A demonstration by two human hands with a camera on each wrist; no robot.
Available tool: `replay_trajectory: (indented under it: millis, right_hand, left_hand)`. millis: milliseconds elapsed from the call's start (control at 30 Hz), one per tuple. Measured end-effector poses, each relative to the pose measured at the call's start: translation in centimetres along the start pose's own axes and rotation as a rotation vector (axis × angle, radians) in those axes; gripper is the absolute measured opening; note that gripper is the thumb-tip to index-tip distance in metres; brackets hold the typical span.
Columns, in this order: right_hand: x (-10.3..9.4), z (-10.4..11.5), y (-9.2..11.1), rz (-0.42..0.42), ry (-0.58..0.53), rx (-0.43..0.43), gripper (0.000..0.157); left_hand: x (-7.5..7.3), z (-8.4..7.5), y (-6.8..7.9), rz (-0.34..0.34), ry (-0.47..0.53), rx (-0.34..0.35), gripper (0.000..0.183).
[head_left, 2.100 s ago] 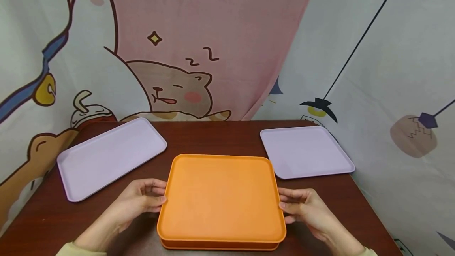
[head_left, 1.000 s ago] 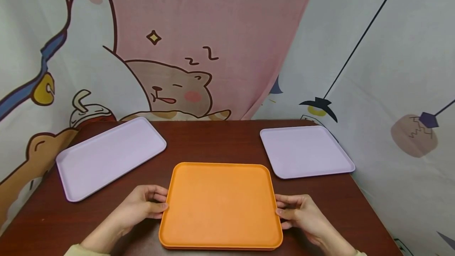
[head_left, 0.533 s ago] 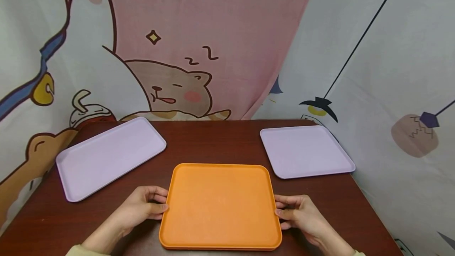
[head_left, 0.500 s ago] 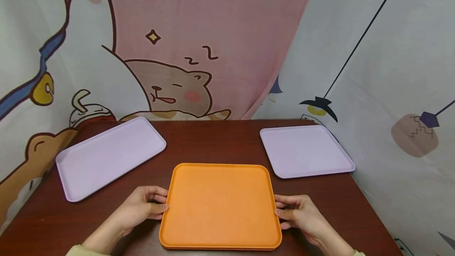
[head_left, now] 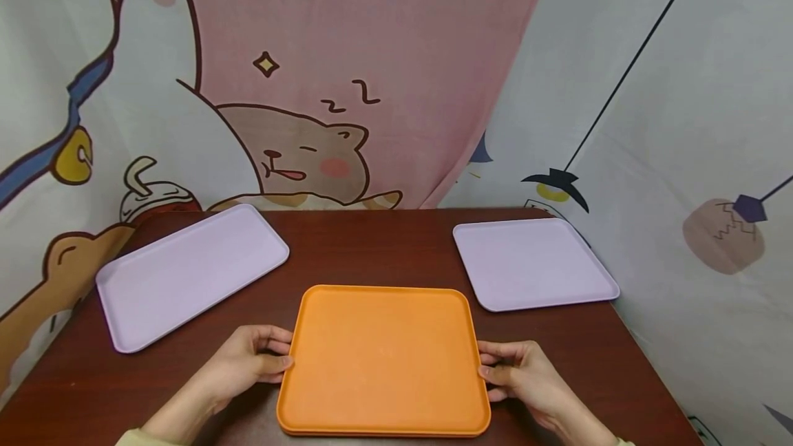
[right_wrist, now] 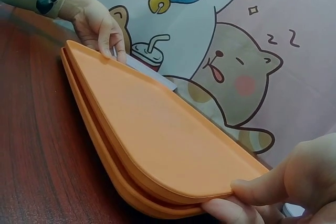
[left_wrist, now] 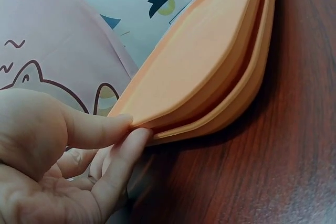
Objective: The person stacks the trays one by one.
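Two orange trays are stacked near the front of the table, the upper tray (head_left: 384, 356) covering nearly all of the lower tray (right_wrist: 149, 208). Both wrist views show a narrow dark gap between their rims. My left hand (head_left: 232, 367) pinches the upper tray's left rim, thumb on top and forefinger beneath, as the left wrist view shows. On the opposite side my right hand (head_left: 529, 380) pinches the right rim in the same way. The fingers under the rim are partly hidden.
A long pale lilac tray (head_left: 192, 277) lies slanted at the back left of the dark wooden table (head_left: 365, 246). Another lilac tray (head_left: 535, 263) lies at the back right. A cartoon-printed cloth (head_left: 396, 54) hangs behind and around the table.
The upper orange tray has come down onto the lower one and slightly toward me, both hands moving with it. Over the last half second almost nothing moves.
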State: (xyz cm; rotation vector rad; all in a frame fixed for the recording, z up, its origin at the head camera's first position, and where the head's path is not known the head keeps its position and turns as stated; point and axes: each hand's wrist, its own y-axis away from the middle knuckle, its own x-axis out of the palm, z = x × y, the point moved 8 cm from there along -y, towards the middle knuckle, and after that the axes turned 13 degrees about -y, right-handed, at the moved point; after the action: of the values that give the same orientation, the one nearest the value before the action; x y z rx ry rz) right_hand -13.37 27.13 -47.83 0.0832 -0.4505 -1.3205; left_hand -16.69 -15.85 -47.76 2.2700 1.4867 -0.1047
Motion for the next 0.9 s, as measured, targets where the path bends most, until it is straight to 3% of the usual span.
replay_trajectory:
  millis: [900]
  right_hand:
    - [0.20,0.29,0.19,-0.029,0.091,-0.028,0.055]
  left_hand:
    - [0.20,-0.91,0.22,-0.012,-0.045,0.003,0.034]
